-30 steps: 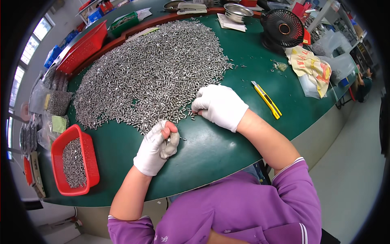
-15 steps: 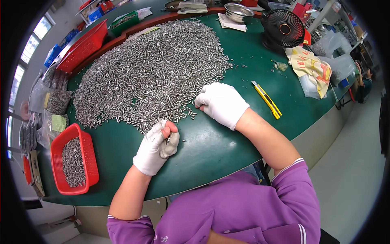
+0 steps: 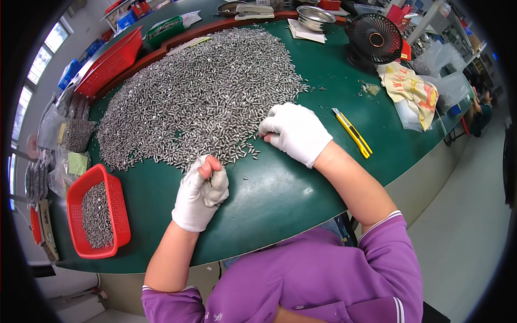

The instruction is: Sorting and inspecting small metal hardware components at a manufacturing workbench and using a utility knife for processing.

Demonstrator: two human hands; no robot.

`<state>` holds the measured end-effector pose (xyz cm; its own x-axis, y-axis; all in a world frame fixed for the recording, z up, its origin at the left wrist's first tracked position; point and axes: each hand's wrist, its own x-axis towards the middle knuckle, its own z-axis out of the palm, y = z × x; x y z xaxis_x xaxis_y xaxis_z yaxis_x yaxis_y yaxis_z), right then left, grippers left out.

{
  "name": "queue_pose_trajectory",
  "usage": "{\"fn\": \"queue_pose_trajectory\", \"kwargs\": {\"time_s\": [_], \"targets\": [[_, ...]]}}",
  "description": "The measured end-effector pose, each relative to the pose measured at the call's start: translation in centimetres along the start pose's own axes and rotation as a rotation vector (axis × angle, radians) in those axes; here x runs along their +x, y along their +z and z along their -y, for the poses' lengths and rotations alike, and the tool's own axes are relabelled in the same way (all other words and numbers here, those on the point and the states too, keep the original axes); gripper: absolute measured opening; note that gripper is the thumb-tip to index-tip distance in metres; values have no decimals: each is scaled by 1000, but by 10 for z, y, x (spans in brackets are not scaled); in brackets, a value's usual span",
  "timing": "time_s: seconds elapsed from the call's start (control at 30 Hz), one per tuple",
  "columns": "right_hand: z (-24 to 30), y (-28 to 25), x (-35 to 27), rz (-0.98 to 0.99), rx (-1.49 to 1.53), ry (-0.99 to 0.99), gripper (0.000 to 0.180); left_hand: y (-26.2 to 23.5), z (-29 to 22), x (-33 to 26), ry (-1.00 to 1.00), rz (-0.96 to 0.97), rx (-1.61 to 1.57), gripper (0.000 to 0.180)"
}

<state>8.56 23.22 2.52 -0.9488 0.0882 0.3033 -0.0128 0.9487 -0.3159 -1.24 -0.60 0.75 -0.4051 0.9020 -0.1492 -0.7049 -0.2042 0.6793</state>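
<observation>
A broad heap of small, shiny metal pins or screws (image 3: 199, 91) is spread over the green table; they are too small to name surely. My left hand (image 3: 200, 189), in a white glove with bare fingertips showing, is closed at the heap's near edge, thumb against curled fingers. Whatever lies inside it is hidden. To its right a single metal piece (image 3: 245, 178) lies apart on the table. My right hand (image 3: 297, 133), also white-gloved, is at the heap's right edge with fingers bent and tips together, pointing left; I cannot make out anything between them.
At the left stands a red basket (image 3: 124, 226) partly filled with similar pieces. A yellow box cutter (image 3: 353, 133) lies right of my right hand. Farther off are a black fan (image 3: 374, 39), a metal bowl (image 3: 315, 18), a yellow printed cloth (image 3: 412, 91) and bagged parts (image 3: 78, 133).
My left hand has shifted slightly left and its fingers have curled further, hiding the metal piece seen between them before. My right hand has moved slightly up. The single piece now lies slightly farther away.
</observation>
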Motion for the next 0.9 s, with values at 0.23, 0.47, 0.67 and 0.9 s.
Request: {"fn": "queue_pose_trajectory", "kwargs": {"time_s": [0.23, 0.47, 0.67, 0.9], "targets": [[1, 11, -2, -12, -71, 40, 6, -3, -9, 3, 101, 56, -133, 18], [5, 4, 2, -90, -87, 98, 6, -1, -5, -1, 31, 39, -107, 20], [-6, 9, 3, -108, -65, 21, 4, 2, -2, 2, -11, 45, -67, 22], [-1, 9, 2, -33, -60, 22, 5, 3, -2, 1, -12, 66, -84, 21]]}}
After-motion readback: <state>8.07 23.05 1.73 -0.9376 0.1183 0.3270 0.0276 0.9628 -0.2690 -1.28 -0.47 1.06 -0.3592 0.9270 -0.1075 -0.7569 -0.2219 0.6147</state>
